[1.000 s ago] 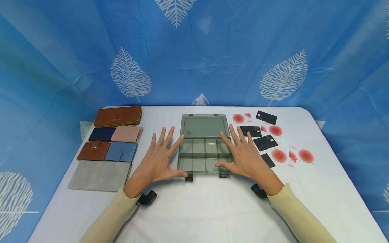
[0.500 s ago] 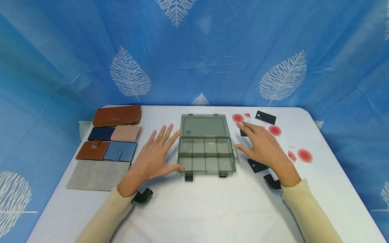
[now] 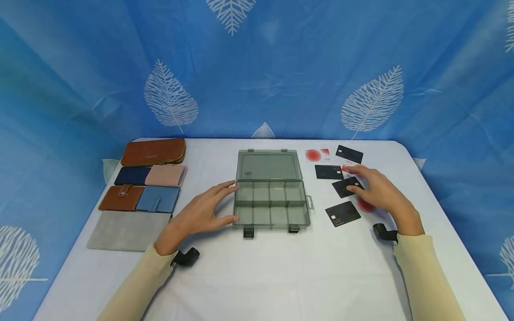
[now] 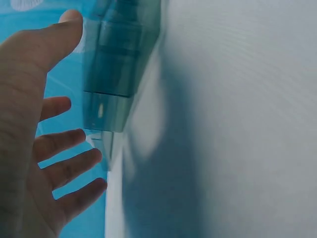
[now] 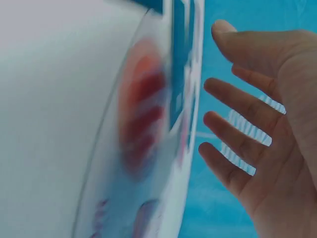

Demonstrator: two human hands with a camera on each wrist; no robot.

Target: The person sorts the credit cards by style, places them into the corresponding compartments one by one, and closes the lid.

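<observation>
The black card [image 3: 340,188], third from the far side among four, lies right of the divided box [image 3: 263,216]. Left of that box, your left hand [image 3: 204,213] sits just beside its wall, fingers parted and holding nothing; whether they touch is unclear. Right of the box, the card's long axis runs mostly sideways, right end angled away from you. Your right hand [image 3: 380,191], much the nearer, hangs above the tabletop [image 3: 305,267], fingers wide; the card lies below your thumb, reaching leftward toward the box.
</observation>
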